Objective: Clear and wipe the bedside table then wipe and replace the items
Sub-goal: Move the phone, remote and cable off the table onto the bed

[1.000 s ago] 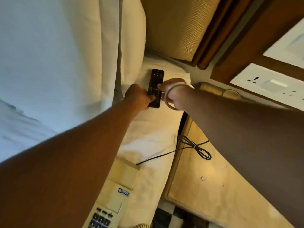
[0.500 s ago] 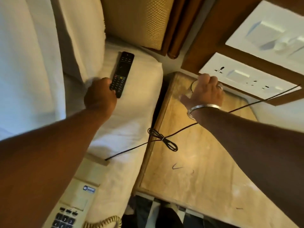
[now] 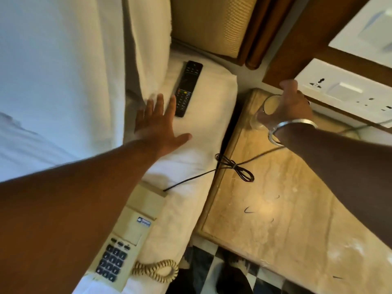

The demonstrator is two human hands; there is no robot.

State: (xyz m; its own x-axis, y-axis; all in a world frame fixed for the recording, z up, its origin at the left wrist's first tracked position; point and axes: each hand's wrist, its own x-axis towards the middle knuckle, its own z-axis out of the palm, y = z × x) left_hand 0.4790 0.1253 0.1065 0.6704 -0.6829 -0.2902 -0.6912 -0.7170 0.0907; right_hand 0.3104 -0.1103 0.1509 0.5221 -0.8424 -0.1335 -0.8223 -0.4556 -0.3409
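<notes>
A black remote control [image 3: 187,88] lies on the white bed sheet near the headboard. My left hand [image 3: 159,126] rests open on the sheet just left of the remote, fingers spread, holding nothing. My right hand [image 3: 290,102], with a metal bangle on the wrist, is closed around a clear drinking glass [image 3: 265,111] at the far corner of the beige marble bedside table [image 3: 286,209]. A cream desk telephone [image 3: 125,240] sits on the bed at the lower left, its black cord [image 3: 235,168] running across the table edge.
White pillows [image 3: 63,81] stand to the left. A padded headboard [image 3: 212,24] and a wooden wall panel with a white socket plate [image 3: 343,90] lie beyond the table. Black-and-white floor tiles [image 3: 212,270] show between bed and table. Small dark marks dot the tabletop.
My left hand let go of the remote, which now lies on the bed, and opened flat. My right hand moved from the remote to the table corner and closed on the glass.
</notes>
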